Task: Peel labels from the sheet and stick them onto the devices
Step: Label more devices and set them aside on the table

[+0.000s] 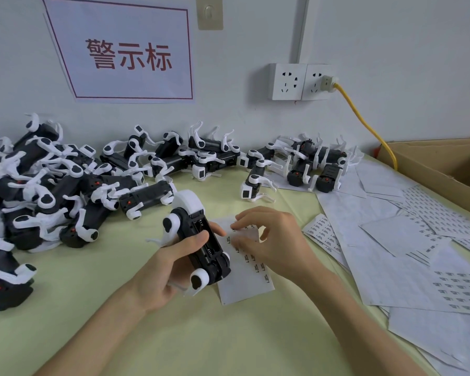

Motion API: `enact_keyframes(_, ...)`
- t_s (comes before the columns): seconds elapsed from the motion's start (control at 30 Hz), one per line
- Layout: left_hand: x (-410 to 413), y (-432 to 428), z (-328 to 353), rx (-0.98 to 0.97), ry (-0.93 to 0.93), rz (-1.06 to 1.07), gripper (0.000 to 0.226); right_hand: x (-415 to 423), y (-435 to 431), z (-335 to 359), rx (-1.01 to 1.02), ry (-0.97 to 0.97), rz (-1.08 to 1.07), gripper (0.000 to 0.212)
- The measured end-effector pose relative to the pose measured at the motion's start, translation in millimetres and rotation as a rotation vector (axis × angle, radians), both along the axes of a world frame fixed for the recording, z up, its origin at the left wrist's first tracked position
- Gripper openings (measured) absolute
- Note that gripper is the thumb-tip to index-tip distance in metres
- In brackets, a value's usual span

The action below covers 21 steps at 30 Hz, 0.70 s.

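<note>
- Now, the left hand [166,270] grips a black-and-white device [205,241] (thumb curled over its side) above the pale green surface [114,337].
- Just beside it lies the label sheet [246,283]; the right hand [278,240] pinches at its top edge with bent fingers.
- More devices [52,185] are heaped at left, and spare sheets [407,248] lie at right.
</note>
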<state>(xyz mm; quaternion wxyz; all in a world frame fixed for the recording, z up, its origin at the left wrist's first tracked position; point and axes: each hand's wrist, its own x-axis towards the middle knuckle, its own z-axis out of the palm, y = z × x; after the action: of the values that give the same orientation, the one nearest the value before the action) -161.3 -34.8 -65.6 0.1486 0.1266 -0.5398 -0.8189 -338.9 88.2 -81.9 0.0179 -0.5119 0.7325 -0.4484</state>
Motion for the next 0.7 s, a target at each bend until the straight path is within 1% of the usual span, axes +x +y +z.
enact_keyframes(0.03,0.5,0.2,0.2,-0.013,-0.006,-0.011,0.038,-0.6,0.0,-1.0,-0.001,0.003,-0.004,0.019)
enact_keyframes(0.2,-0.9,2.7,-1.2,-0.057,-0.03,-0.024,0.039,-2.1,-0.7,-2.0,-0.044,0.004,-0.022,0.014)
enact_keyframes(0.33,-3.2,6.3,-1.4,-0.085,-0.043,-0.048,0.042,-1.3,-0.3,-0.3,-0.073,-0.054,-0.048,0.006)
enact_keyframes(0.5,-3.1,6.4,-2.5,-0.134,-0.074,-0.062,0.04,0.9,1.1,1.9,-0.043,-0.124,-0.079,0.01)
enact_keyframes(0.7,-2.7,6.8,-1.9,-0.09,-0.103,-0.083,0.042,3.0,1.6,3.1,-0.011,-0.113,-0.114,0.011)
